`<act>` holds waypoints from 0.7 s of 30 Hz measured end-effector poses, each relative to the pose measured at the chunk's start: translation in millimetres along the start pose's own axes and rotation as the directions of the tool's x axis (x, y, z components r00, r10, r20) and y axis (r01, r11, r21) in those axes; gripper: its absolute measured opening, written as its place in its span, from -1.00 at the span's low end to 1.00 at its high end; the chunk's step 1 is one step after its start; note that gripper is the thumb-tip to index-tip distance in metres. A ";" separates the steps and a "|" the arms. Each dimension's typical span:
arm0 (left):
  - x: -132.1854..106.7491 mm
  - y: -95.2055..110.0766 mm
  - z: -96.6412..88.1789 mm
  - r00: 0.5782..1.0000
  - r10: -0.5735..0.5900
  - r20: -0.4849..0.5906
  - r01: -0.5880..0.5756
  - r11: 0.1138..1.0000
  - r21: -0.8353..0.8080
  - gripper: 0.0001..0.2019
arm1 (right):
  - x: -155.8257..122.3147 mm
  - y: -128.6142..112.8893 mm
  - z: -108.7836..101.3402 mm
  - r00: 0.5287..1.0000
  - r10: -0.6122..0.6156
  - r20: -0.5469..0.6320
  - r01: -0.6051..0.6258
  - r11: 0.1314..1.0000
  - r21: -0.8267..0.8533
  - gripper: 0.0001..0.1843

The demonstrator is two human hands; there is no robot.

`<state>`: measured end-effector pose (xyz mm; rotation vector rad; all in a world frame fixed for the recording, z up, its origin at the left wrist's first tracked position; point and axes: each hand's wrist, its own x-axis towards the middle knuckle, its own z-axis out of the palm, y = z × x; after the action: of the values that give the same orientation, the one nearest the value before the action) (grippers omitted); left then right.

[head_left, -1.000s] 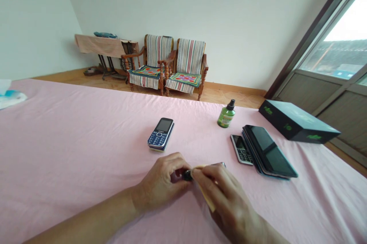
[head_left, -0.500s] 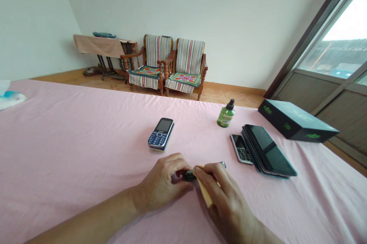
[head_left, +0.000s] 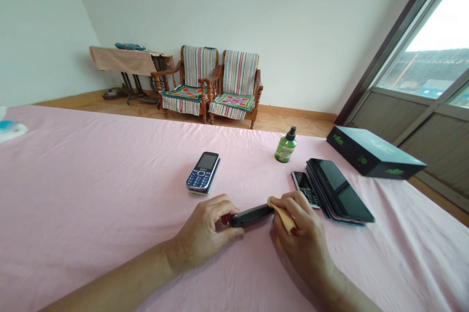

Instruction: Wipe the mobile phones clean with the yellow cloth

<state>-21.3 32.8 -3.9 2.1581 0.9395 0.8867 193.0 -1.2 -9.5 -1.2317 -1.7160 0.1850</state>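
Pale wall (head_left: 286, 33) at the back; pink cloth (head_left: 91, 170) covers the working surface.

Left to right. At the left border, a white-and-blue item (head_left: 12, 131), cut off and not identifiable. Beyond the surface: draped stand (head_left: 120, 60), then two wooden chairs (head_left: 220, 75).

Blue keypad phone (head_left: 202, 172) lies face up on another flat item, just beyond the left hand (head_left: 205, 224), probably put there to be out of the hands' way. Left grip: thumb and fingers pinch the left end of a dark device (head_left: 251, 215), seen edge-on. Likely a steadying hold, since most of its length is exposed. Contact with the pink cloth underneath: cannot tell.

Green spray bottle (head_left: 286, 148) stands upright near the far edge, apparently within reach. Right hand (head_left: 304, 229): grip pinches a folded yellow cloth (head_left: 287, 221) at the device's right end; folding presumably gives the fingers a firmer pad.

Silver-edged keypad phone (head_left: 307, 189) lies just beyond the right hand, beside a stack topped by a dark-screened tablet (head_left: 340, 192). Black box (head_left: 373, 153) sits farther right, close to the far edge.

Room for moving: broad on the left and toward the wearer; tighter on the right, where the phone and stack crowd the right hand.
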 end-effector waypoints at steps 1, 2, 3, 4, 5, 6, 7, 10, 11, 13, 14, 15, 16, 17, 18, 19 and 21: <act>0.1 -0.2 0.2 1.000 -0.004 -0.002 0.004 1.000 0.002 -0.92 | 1.7 -1.0 -0.3 0.999 0.042 -0.017 -0.042 0.999 0.025 -0.77; 0.3 -0.5 0.4 1.000 -0.006 -0.005 0.006 1.000 0.002 -0.92 | 3.2 -2.3 -0.7 0.995 0.090 -0.033 -0.088 0.994 0.058 -0.80; 0.4 -0.8 0.6 1.000 -0.007 -0.009 0.007 1.000 0.002 -0.93 | 4.5 -3.8 -1.0 0.989 0.145 -0.038 -0.141 0.985 0.103 -0.83; 0.5 -1.0 0.7 1.000 -0.007 -0.013 0.007 1.000 0.004 -0.93 | 5.5 -5.4 -1.4 0.977 0.213 -0.032 -0.205 0.966 0.159 -0.85; 0.5 -1.0 0.8 1.000 -0.007 -0.015 0.008 1.000 0.008 -0.92 | 6.3 -7.0 -1.7 0.958 0.288 -0.014 -0.278 0.935 0.222 -0.86; 0.4 -1.0 0.8 1.000 -0.009 -0.018 0.010 1.000 0.013 -0.92 | 6.8 -8.6 -2.1 0.931 0.364 0.014 -0.353 0.891 0.285 -0.86; 0.2 -0.8 0.8 1.000 -0.012 -0.021 0.012 1.000 0.018 -0.92 | 7.2 -9.9 -2.5 0.898 0.437 0.051 -0.427 0.837 0.343 -0.84; -0.6 -0.1 0.6 1.000 -0.019 -0.019 0.019 0.999 0.026 -0.92 | 7.7 -11.9 -3.9 0.798 0.584 0.152 -0.581 0.676 0.454 -0.72; -0.9 0.1 0.5 1.000 -0.020 -0.017 0.021 0.999 0.026 -0.92 | 7.9 -11.8 -4.4 0.772 0.609 0.179 -0.611 0.634 0.474 -0.68; -1.1 0.1 0.4 1.000 -0.021 -0.016 0.021 0.999 0.031 -0.92 | 8.3 -10.4 -5.7 0.729 0.644 0.231 -0.658 0.567 0.496 -0.62; -1.2 0.0 0.4 1.000 -0.020 -0.017 0.021 0.999 0.035 -0.92 | 8.5 -9.2 -6.3 0.712 0.653 0.256 -0.676 0.540 0.502 -0.61; -1.1 -0.1 0.4 1.000 -0.018 -0.018 0.019 0.999 0.038 -0.92 | 8.8 -7.8 -6.8 0.697 0.661 0.277 -0.690 0.515 0.508 -0.60; -1.0 -0.2 0.5 1.000 -0.015 -0.018 0.016 0.999 0.039 -0.92 | 9.2 -6.2 -7.3 0.683 0.670 0.292 -0.701 0.490 0.517 -0.59; -0.8 -0.4 0.5 1.000 -0.012 -0.017 0.013 0.999 0.039 -0.91 | 9.6 -4.5 -7.7 0.670 0.679 0.301 -0.709 0.465 0.529 -0.59; -0.7 -0.5 0.6 1.000 -0.009 -0.017 0.009 0.999 0.037 -0.91 | 10.1 -2.9 -7.9 0.657 0.688 0.310 -0.716 0.441 0.540 -0.59; -0.5 -0.5 0.6 1.000 -0.005 -0.016 0.005 0.999 0.034 -0.91 | 10.7 -1.5 -8.2 0.646 0.695 0.317 -0.722 0.421 0.549 -0.60; -0.5 -0.4 0.8 1.000 0.000 -0.014 0.000 1.000 0.028 -0.90 | 12.1 0.7 -8.8 0.628 0.702 0.335 -0.735 0.394 0.553 -0.62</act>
<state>-21.2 32.4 -4.8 2.1785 0.9641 0.8946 200.1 5.3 2.1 -1.3290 -0.8500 1.2599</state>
